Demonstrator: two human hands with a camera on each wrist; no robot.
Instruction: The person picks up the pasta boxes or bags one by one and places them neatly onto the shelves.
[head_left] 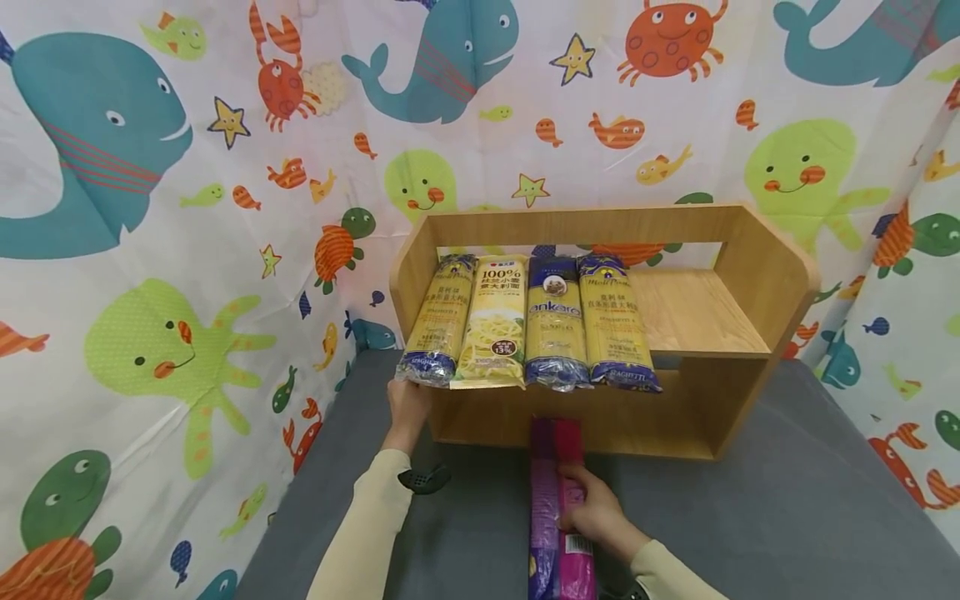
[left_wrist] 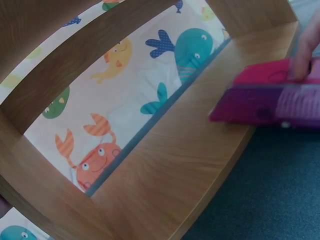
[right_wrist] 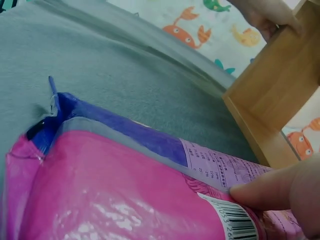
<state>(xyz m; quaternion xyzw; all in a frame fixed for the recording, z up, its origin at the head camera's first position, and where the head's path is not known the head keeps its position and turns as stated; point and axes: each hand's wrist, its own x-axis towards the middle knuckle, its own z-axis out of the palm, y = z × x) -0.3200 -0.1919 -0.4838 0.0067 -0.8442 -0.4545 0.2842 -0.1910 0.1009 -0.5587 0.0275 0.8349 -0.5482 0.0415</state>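
Observation:
My right hand (head_left: 603,512) grips a long pink-and-purple plastic packet (head_left: 546,508) from its right side. In the right wrist view, the thumb (right_wrist: 270,192) presses beside the barcode on the packet (right_wrist: 115,185). Its far end overlaps the front of the lower board (left_wrist: 175,150) in the left wrist view. My left hand (head_left: 408,408) holds the left side panel of the wooden shelf (head_left: 495,417), its fingers at the panel's edge in the right wrist view. Above, several spaghetti packets (head_left: 555,325) lie side by side on the upper board, their near ends past its front edge.
The upper board has a bare stretch (head_left: 693,312) to the right of the spaghetti. A grey cloth (head_left: 787,500) covers the table beneath the shelf. Behind and at both sides hangs a curtain (head_left: 480,167) printed with sea animals.

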